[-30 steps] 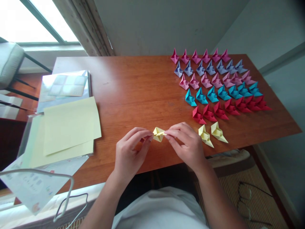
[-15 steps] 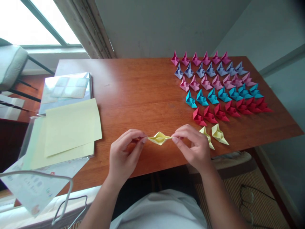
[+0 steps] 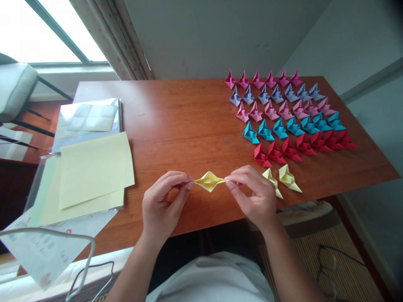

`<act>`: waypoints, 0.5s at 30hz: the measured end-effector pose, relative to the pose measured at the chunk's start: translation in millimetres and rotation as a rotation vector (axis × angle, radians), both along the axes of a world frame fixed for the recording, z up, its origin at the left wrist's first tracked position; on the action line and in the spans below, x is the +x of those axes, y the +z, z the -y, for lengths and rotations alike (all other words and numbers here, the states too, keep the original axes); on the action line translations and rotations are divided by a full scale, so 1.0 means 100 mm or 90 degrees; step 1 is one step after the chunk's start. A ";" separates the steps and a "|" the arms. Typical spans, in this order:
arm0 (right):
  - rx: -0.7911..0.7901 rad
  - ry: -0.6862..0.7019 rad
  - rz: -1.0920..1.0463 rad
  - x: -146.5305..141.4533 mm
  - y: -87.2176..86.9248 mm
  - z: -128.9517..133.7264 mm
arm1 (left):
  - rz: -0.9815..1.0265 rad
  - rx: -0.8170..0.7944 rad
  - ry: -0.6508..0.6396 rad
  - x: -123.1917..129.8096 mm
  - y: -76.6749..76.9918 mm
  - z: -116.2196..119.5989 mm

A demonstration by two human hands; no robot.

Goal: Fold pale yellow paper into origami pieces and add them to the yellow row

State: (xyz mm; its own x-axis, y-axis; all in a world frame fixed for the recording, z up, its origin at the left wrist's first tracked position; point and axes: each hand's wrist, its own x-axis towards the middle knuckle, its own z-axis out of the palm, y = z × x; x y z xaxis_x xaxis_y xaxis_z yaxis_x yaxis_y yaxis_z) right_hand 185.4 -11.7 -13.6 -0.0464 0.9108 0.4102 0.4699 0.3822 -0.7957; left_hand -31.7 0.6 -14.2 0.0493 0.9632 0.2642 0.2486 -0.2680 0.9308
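Between pinched fingers [image 3: 181, 178], folded yellow paper [image 3: 210, 181]

The yellow folded paper [image 3: 210, 181] has a diamond-shaped middle that narrows to a thin point on either side, with its creased inside spread open. It stretches nearly level from side to side, one tip pinched by the left hand [image 3: 165, 201], the other by the right hand [image 3: 255, 196]
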 end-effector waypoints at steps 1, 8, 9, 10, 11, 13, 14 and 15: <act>0.010 0.004 0.030 0.00 0.00 0.00 | -0.017 0.004 -0.006 0.00 0.00 -0.01; 0.026 0.030 0.148 0.03 -0.09 -0.02 | -0.119 -0.022 -0.020 -0.02 -0.04 -0.04; 0.026 0.032 0.163 0.03 -0.12 -0.01 | -0.129 -0.032 -0.026 -0.02 -0.05 -0.05; 0.023 0.032 0.177 0.04 -0.14 -0.01 | -0.141 -0.041 -0.030 -0.03 -0.05 -0.06; 0.018 0.032 0.189 0.05 -0.16 -0.01 | -0.153 -0.049 -0.032 -0.04 -0.05 -0.06; 0.009 0.031 0.207 0.06 -0.20 0.01 | -0.176 -0.059 -0.022 -0.08 -0.05 -0.08; 0.004 0.032 0.212 0.07 -0.21 0.02 | -0.180 -0.062 -0.008 -0.10 -0.05 -0.09; 0.000 0.032 0.214 0.07 -0.22 0.03 | -0.181 -0.065 0.009 -0.12 -0.04 -0.10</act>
State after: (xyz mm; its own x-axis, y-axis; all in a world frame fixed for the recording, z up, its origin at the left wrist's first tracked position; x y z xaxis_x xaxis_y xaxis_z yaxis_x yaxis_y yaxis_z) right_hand 192.2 -14.4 -35.4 -0.2233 0.9040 0.3646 0.6868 0.4114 -0.5993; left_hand -43.8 10.2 -18.7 0.0935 0.9852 0.1434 0.5056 -0.1711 0.8456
